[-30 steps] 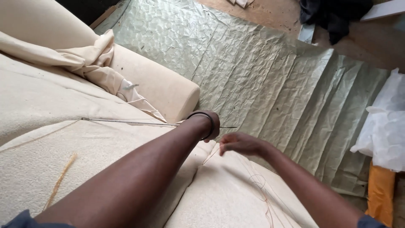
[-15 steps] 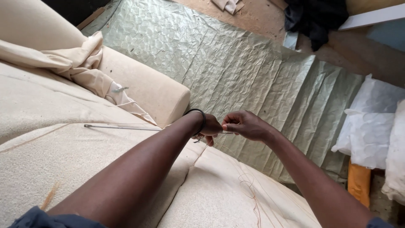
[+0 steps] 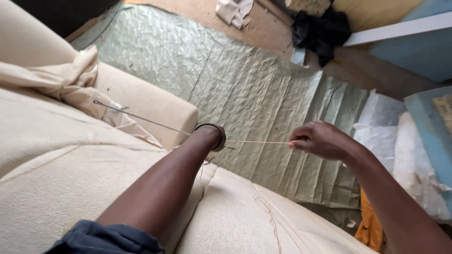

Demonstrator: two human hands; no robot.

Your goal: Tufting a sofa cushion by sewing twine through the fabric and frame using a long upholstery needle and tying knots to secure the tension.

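— What covers the floor here?

— A wide pale green sheet [image 3: 245,80], creased and quilted-looking, laid in overlapping strips. Beyond its far edge lies bare brown floor [image 3: 278,33], dusty in places.

— Any furniture?

— A cream upholstered sofa [image 3: 56,188] fills the near left, its rounded arm [image 3: 150,106] resting against the green sheet, with loose cream fabric [image 3: 61,84] bunched on top.

— And the far side?

— A heap of black cloth [image 3: 320,30] and a crumpled white rag [image 3: 233,10] on the floor. To the right, a light blue panel [image 3: 414,51] with a white edge, white plastic wrapping [image 3: 405,141], and something orange [image 3: 369,226] low down.

— The light?

— Soft and even, like daylight.
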